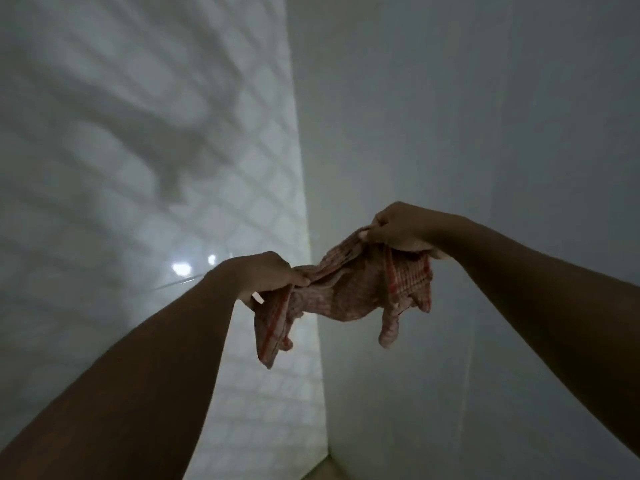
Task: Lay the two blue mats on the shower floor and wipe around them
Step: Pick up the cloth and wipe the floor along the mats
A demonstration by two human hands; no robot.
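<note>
Tiled wall [249,140] is seen behind. Checked cloth [346,289] is held stretched, pinched by left hand [266,275] and right hand [401,226].

Tiled wall [256,161] on left, pale square tiles, grid blurred, lit brighter twd corner. Shadow [166,147] across its upper left. Two bright glare spots [181,268] lower on same wall, thin bright line just beside them. Plain grey wall [467,98] on right, smooth. Walls meet at vertical corner, centre.
</note>
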